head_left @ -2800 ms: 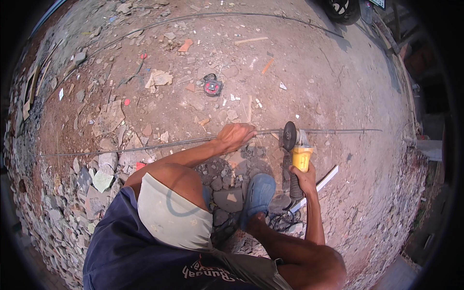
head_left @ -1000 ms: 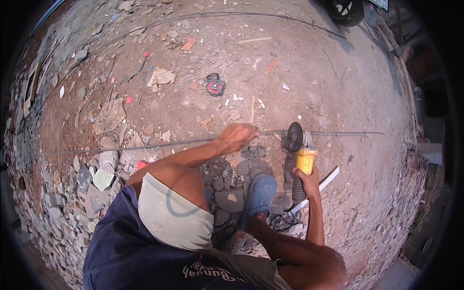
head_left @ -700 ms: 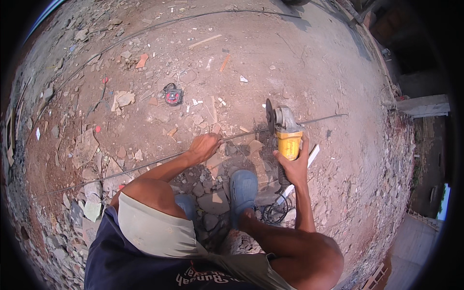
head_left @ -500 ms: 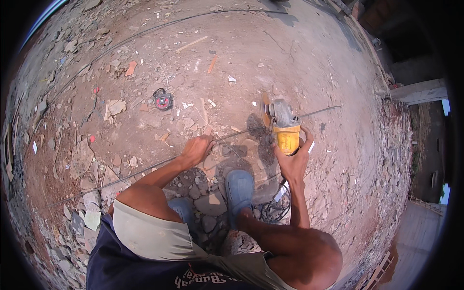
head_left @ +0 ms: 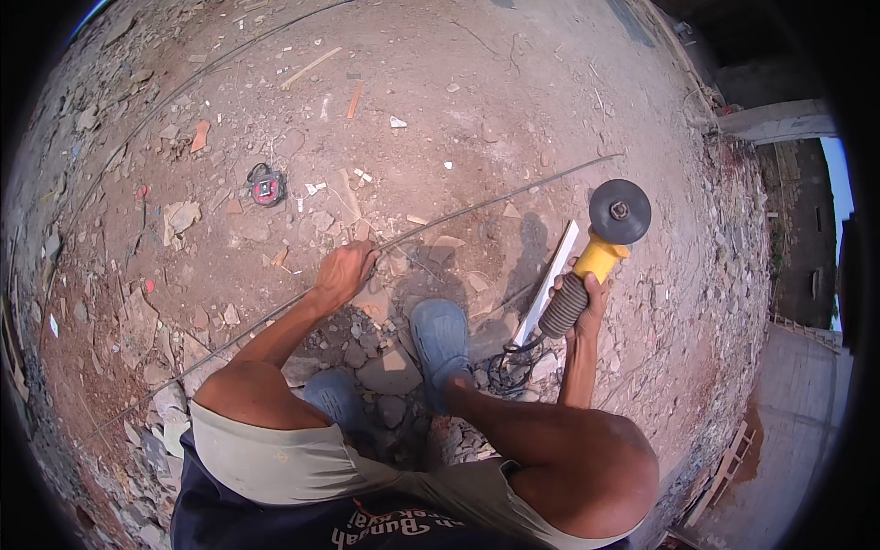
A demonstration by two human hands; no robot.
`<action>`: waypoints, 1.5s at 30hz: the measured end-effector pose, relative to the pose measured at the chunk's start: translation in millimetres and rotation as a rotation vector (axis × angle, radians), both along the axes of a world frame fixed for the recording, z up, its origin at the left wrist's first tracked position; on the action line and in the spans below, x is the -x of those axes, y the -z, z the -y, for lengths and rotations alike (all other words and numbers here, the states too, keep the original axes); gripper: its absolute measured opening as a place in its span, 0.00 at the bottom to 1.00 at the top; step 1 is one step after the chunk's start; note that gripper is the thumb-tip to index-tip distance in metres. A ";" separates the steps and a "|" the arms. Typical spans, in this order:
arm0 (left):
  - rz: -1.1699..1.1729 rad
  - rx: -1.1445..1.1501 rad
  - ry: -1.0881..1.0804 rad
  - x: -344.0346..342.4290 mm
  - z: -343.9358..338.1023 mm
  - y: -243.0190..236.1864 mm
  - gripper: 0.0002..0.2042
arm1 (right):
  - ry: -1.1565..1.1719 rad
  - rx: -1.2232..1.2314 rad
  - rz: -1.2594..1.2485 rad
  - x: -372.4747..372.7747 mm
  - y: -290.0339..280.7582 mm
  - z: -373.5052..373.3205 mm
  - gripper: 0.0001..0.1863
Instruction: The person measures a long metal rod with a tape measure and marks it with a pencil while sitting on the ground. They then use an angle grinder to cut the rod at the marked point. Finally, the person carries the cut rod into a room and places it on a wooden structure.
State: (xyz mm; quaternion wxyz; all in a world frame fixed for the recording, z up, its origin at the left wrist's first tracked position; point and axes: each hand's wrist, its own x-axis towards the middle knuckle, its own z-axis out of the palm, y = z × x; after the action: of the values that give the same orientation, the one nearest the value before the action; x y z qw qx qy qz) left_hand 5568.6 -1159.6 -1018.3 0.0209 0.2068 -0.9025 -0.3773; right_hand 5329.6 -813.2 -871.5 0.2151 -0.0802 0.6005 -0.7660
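Note:
My left hand [head_left: 339,273] has closed fingers round a long thin metal rod [head_left: 522,190] lying diagonally across the rubble ground. At right my right hand [head_left: 585,307] grips a yellow angle grinder [head_left: 600,259] by its body and ribbed dark sleeve, raised clear of the rod. The grinder is turned over, its black disc [head_left: 620,209] facing up. Beside it lie a white strip [head_left: 555,261] and a coiled dark cable [head_left: 509,367]. A black-and-red tape measure [head_left: 268,188] lies ahead of my left hand.
My blue clogs [head_left: 438,344] stand on broken concrete [head_left: 385,371]. Another long rod [head_left: 211,69] curves across the far ground among wood scraps and tile pieces [head_left: 200,135]. A concrete beam [head_left: 770,121], a low structure and a wooden ladder-like frame [head_left: 720,472] are along the right side.
The grinder was at the rod; it has moved right and been flipped so its disc faces upward. My left hand stays on the rod. The whole view has shifted and rotated.

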 end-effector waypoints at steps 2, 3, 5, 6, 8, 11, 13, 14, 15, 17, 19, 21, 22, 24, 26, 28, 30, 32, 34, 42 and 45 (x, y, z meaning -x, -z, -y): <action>-0.008 -0.024 -0.017 -0.7 -0.4 -1.3 0.13 | 0.094 0.287 0.129 -3.6 -0.9 -21.7 0.31; -0.023 -0.021 -0.031 -2.3 0.8 -3.5 0.13 | 0.101 0.286 0.164 -4.6 -5.8 -27.8 0.31; -0.019 -0.028 -0.046 -1.4 2.7 -11.4 0.13 | 0.111 0.288 0.229 -0.9 -23.5 -44.8 0.31; -0.032 -0.023 -0.056 -0.3 3.7 -12.8 0.13 | 0.116 0.217 0.267 9.4 -16.8 -64.0 0.30; -0.065 -0.032 -0.060 5.9 -4.0 -12.7 0.13 | 0.151 0.036 0.309 28.6 5.0 -118.0 0.27; -0.008 -0.082 -0.044 10.8 -6.5 -16.5 0.13 | 0.204 -0.194 0.371 37.7 44.7 -139.9 0.21; -0.003 -0.048 -0.047 5.7 -2.7 -16.4 0.14 | 0.224 -0.260 0.427 47.4 71.1 -133.0 0.17; -0.006 -0.030 -0.048 3.8 -0.8 -18.3 0.14 | 0.236 -0.293 0.451 51.6 79.8 -130.4 0.15; -0.014 -0.033 -0.044 7.6 -2.3 -18.5 0.14 | 0.221 -0.278 0.468 59.6 90.2 -139.1 0.15; 0.003 -0.023 -0.065 2.5 0.8 -12.9 0.14 | 0.209 -0.253 0.509 66.9 105.2 -123.5 0.15; 0.005 -0.013 -0.060 3.7 2.0 -14.1 0.14 | 0.220 -0.232 0.535 73.5 117.7 -120.1 0.15; 0.019 -0.020 -0.047 4.5 -0.5 -16.2 0.14 | 0.254 -0.184 0.531 81.3 129.9 -123.1 0.14; 0.027 -0.026 -0.045 6.0 -1.3 -19.5 0.14 | 0.304 -0.294 0.446 89.1 136.1 -124.7 0.15; 0.032 -0.042 -0.039 8.2 -3.0 -21.5 0.14 | 0.403 -0.514 0.273 105.6 150.7 -132.5 0.16; 0.026 -0.045 -0.038 4.9 -1.4 -20.7 0.14 | 0.420 -0.515 0.137 114.2 164.1 -127.2 0.20; 0.021 -0.042 -0.054 4.7 -3.7 -21.4 0.14 | 0.435 -0.611 0.001 117.3 171.9 -129.0 0.21; -0.001 -0.037 -0.061 5.2 -5.1 -21.7 0.14 | 0.443 -0.781 -0.169 114.2 180.9 -130.0 0.19; -0.040 -0.029 -0.059 6.4 -6.1 -22.0 0.14 | 0.432 -0.906 -0.324 112.8 182.5 -136.0 0.19; -0.064 -0.023 -0.058 7.6 -5.7 -22.5 0.14 | 0.403 -0.986 -0.454 108.2 181.2 -140.5 0.19; -0.001 -0.004 -0.089 8.2 -3.7 -24.1 0.15 | 0.428 -1.134 -0.540 94.8 182.4 -122.9 0.28; -0.021 -0.010 -0.094 6.1 -5.6 -31.9 0.15 | 0.438 -1.150 -0.497 87.6 180.1 -121.1 0.31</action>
State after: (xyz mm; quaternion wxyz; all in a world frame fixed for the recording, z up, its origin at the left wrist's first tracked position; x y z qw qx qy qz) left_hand 5562.6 -1154.0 -986.3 0.0471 0.2451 -0.8895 -0.3827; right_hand 5242.0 -692.1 -1051.6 -0.0819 -0.0032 0.9478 -0.3080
